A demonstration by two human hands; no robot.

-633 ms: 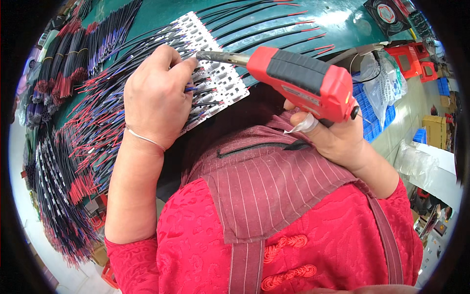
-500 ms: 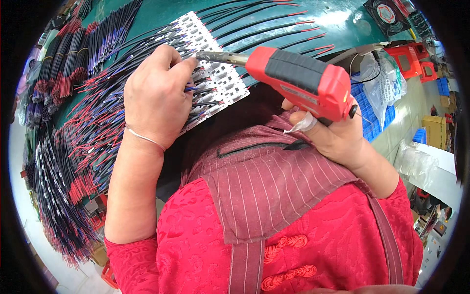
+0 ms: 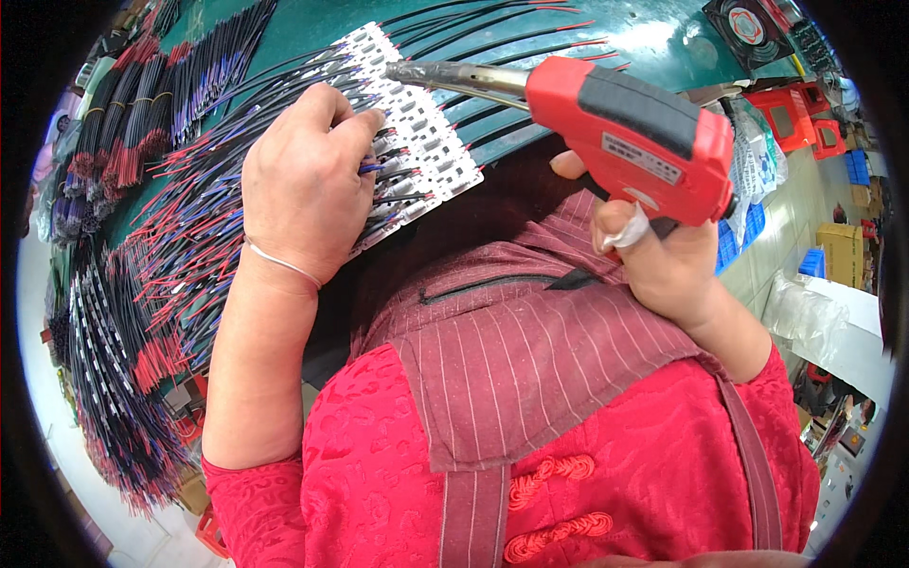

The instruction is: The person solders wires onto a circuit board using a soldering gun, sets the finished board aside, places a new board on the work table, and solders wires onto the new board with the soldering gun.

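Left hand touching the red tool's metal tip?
Apart. The head view shows white board visible in the gap between the left hand and the red tool's metal tip.

Palm-down left grip point(image 3: 308, 185), well apart from the curled right grip point(image 3: 670, 270)

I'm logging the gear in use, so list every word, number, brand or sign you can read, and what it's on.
No text is clear enough to quote.
Red-and-black tool in the right hand: white label on its side, print too small and blurred to read.
Fan at upper right: reddish centre, no legible lettering.
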